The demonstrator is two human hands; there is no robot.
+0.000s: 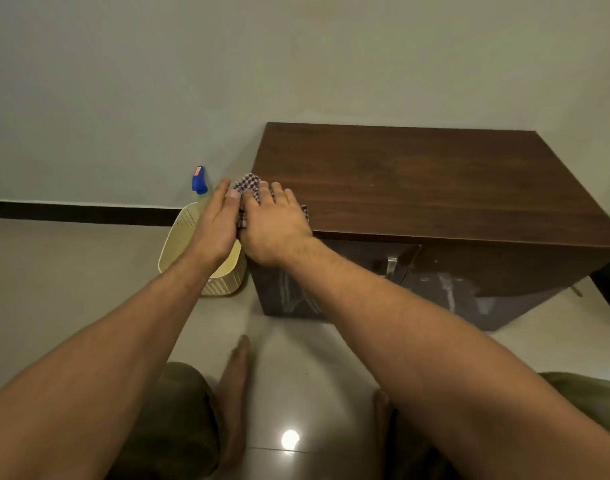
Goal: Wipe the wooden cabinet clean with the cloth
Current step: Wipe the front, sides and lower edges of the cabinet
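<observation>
Head view is all I have, looking down past both forearms to a low wooden cabinet point(418, 181) against the wall. I can see my right hand point(276, 226) lying flat, fingers spread, on a checked cloth point(247, 183) that sits at the near left corner of the cabinet top. It presses down on the fabric and is not closed around it; most of the cloth is hidden under the palm, with a bit showing past the fingertips and at the right side of the hand. My left hand point(215, 223) is open and edge-on just beside the corner, touching the cloth's left side, and holds nothing that I can make out.

Left of the cabinet a cream basket point(179, 237) stands on the tiled floor, and a spray bottle with a blue top point(199, 180) shows behind it near the wall.

I judge the wiping of the top to be in hand, at its left end. Most of the top stretches away bare to the right, and the doors point(435, 289) carry pale smears. The next move, as I read it, calls for steady flat pressure and a long sweep rightward along the top, keeping the cloth from bunching or sliding off the edge.
</observation>
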